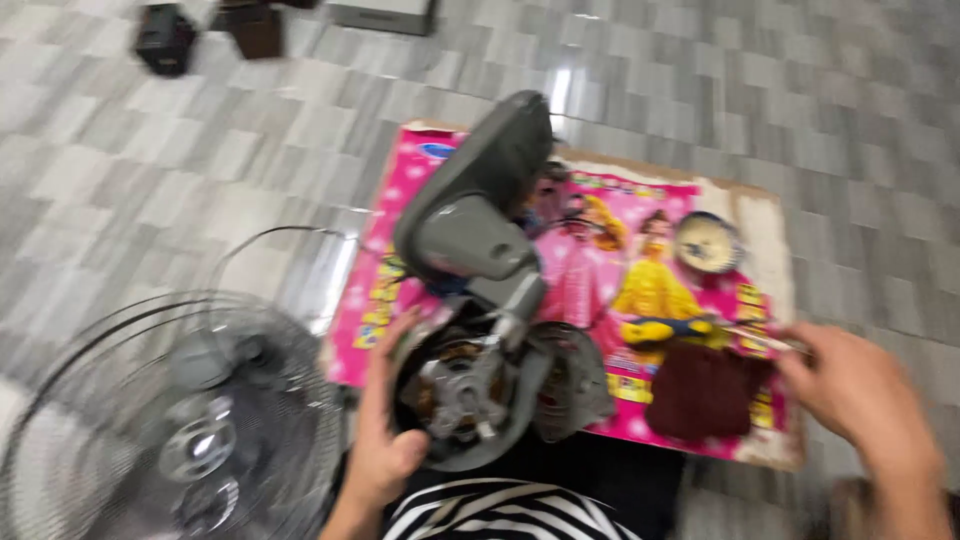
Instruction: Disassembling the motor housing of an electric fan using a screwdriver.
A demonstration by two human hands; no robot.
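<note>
My left hand (385, 440) grips the left rim of a grey fan motor unit (470, 385), whose open front shows the motor and copper windings. The fan's grey neck and base (480, 205) rise behind it. My right hand (860, 400) is at the right, fingers curled at the metal shaft end of a screwdriver with a yellow and blue handle (672, 328). Blur hides whether the fingers grip it. The screwdriver lies on a pink printed cardboard sheet (400, 190) on the floor.
A wire fan grille (150, 420) lies at lower left, with a second wire ring (270, 250) behind it. A dark red cloth (700, 390) and a small round cap (707, 243) rest on the cardboard. Dark boxes (165, 38) stand on the tiled floor, far left.
</note>
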